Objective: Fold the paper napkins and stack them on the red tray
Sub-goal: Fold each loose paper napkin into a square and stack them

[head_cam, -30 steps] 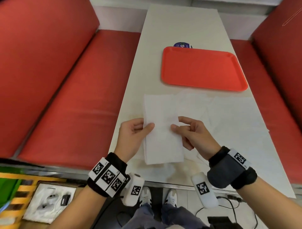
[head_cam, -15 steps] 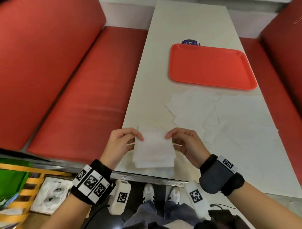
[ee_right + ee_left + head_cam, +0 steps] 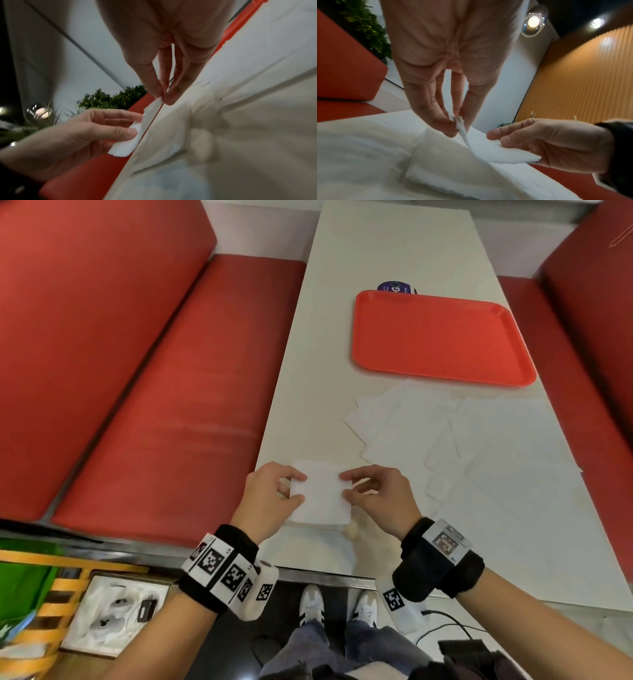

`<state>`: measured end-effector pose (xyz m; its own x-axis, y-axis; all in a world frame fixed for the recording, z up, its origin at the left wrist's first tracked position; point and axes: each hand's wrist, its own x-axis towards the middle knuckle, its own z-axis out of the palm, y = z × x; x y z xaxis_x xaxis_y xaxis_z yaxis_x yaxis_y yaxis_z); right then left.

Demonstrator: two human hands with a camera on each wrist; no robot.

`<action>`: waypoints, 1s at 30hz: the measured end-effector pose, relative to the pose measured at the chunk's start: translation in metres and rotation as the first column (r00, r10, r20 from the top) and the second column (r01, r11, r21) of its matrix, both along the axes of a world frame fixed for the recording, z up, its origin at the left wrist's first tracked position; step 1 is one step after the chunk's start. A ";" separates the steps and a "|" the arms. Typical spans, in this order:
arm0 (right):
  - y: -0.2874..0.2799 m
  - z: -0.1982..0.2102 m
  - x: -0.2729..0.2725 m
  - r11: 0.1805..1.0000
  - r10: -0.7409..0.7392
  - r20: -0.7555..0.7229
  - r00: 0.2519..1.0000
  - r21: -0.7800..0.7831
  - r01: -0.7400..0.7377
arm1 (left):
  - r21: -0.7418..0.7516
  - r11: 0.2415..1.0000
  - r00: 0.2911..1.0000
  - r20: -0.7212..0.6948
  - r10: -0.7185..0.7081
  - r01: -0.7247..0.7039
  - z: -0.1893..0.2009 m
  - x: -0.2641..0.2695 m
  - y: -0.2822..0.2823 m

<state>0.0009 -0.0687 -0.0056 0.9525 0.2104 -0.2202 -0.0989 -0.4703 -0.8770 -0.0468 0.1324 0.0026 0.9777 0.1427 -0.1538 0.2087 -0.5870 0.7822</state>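
A folded white napkin (image 3: 322,496) is held just above the near left part of the white table (image 3: 394,244). My left hand (image 3: 270,494) pinches its left edge between thumb and fingers. My right hand (image 3: 376,494) pinches its right edge the same way. The left wrist view shows the napkin (image 3: 496,150) stretched from my left fingertips (image 3: 453,121) to the right hand (image 3: 539,140). In the right wrist view the napkin (image 3: 137,132) runs between both hands. The red tray (image 3: 442,337) lies farther up the table and holds nothing. Several unfolded napkins (image 3: 479,446) lie spread between tray and hands.
Red bench seats (image 3: 171,392) flank the table on both sides. A dark round label (image 3: 395,287) peeks out behind the tray's far edge. Below the table's near edge I see my shoes (image 3: 339,607) and a box of small items (image 3: 113,614) on the floor.
The long napkin strip has been folded in half into a small square and drawn toward the table's near edge. Both hands have moved nearer with it and now pinch its sides.
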 end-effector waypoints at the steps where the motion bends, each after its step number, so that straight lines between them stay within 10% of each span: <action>1: 0.000 -0.003 0.000 0.998 0.031 -0.001 1.000 -0.054 -0.031 | 0.041 0.999 1.000 -0.012 -0.009 0.009 -0.003 0.001 -0.002; 10: -0.010 -0.011 -0.002 0.941 0.228 -0.090 0.969 -0.235 -0.243 | 0.263 0.956 0.980 -0.178 -0.087 0.132 -0.012 0.001 -0.008; 22: -0.114 0.005 -0.007 0.976 -0.081 -0.030 0.996 -0.205 0.074 | 0.275 0.927 0.965 -0.010 -0.262 0.254 0.018 0.051 -0.071; 30: -0.211 0.010 0.000 0.847 -0.366 0.111 0.924 -0.372 0.380 | 0.010 0.780 0.772 -0.148 -0.618 0.626 0.009 0.066 -0.194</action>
